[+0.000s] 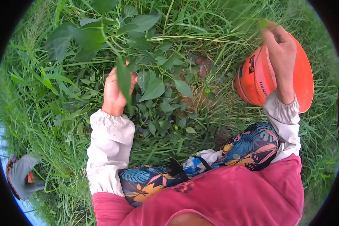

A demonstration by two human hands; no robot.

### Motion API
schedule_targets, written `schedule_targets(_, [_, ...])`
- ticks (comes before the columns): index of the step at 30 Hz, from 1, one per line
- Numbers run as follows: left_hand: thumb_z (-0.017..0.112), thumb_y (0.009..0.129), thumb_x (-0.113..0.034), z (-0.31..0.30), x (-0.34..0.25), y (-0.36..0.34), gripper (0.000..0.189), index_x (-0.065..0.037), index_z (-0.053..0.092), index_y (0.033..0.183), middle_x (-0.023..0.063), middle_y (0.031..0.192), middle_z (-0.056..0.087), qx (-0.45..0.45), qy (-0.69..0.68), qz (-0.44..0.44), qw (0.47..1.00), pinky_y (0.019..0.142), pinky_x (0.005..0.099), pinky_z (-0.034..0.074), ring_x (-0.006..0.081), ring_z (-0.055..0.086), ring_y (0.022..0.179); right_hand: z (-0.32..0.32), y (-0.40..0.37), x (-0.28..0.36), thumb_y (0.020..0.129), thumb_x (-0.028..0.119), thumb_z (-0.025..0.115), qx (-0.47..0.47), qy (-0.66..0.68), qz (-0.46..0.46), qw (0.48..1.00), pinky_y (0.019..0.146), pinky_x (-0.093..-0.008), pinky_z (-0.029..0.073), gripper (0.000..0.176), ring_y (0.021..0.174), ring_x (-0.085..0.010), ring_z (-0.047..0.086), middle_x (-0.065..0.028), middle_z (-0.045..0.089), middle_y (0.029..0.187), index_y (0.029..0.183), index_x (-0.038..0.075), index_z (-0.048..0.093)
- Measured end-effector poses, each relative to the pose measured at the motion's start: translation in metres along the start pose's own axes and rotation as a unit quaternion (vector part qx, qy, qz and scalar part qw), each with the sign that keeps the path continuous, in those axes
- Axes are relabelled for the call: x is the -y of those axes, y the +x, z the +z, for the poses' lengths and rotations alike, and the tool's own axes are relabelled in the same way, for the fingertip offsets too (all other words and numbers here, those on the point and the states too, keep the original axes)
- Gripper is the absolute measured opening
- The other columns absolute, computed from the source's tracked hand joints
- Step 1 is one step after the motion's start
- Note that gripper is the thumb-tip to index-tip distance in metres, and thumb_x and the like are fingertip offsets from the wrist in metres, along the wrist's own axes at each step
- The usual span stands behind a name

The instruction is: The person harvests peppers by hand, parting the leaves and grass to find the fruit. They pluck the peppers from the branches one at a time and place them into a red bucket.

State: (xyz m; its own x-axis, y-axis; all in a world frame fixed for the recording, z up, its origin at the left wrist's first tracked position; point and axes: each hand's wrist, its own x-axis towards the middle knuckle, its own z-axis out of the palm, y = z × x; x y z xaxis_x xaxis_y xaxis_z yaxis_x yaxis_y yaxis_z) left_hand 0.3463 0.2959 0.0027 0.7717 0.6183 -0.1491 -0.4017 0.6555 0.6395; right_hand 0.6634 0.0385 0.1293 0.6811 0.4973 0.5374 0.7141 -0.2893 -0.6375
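My left hand [118,90] is among the leaves of a broad-leaved green plant [152,90], its fingers curled in around a stem that rises past them. A long leaf in front hides part of that hand. My right hand [282,51] is raised over the near side of an orange bucket [257,81]. Thumb and fingers are pinched together at a small green thing [263,24], too blurred to name. The bucket is tilted, with dark printing on its side. Small green fruit [207,90] shows low among the leaves.
Tall grass [222,22] surrounds the plant and bucket. A patch of bare soil [199,98] lies between them. My knees in patterned trousers [147,184] are close below the plant. Another person in grey [23,177] is bent over at the far left.
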Motion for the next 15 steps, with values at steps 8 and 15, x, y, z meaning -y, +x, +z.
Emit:
schedule_targets(8, [0.059, 0.091, -0.006, 0.054, 0.034, -0.021, 0.028, -0.003, 0.055, 0.118, 0.009, 0.092, 0.067, 0.018, 0.14, -0.097, 0.985, 0.073, 0.0299, 0.053, 0.0152, 0.064, 0.077, -0.083, 0.032, -0.053, 0.083, 0.034, 0.06, -0.037, -0.502, 0.022, 0.864, 0.089, -0.0344, 0.048, 0.04, 0.103, -0.0275, 0.064, -0.0093, 0.067, 0.11, 0.119, 0.016, 0.065])
schedule_targets(15, [0.066, 0.087, -0.025, 0.097, 0.109, -0.054, 0.074, -0.012, 0.027, 0.148, 0.0199, 0.14, 0.046, 0.488, 0.668, -0.02, 0.561, 0.105, 0.0415, 0.038, 0.0301, 0.048, 0.125, -0.036, -0.021, 0.047, 0.084, 0.038, 0.068, 0.121, 0.135, -0.006, 0.983, 0.102, -0.0417, 0.042, 0.055, 0.122, -0.0279, 0.054, -0.0174, 0.057, 0.129, 0.131, 0.013, 0.055])
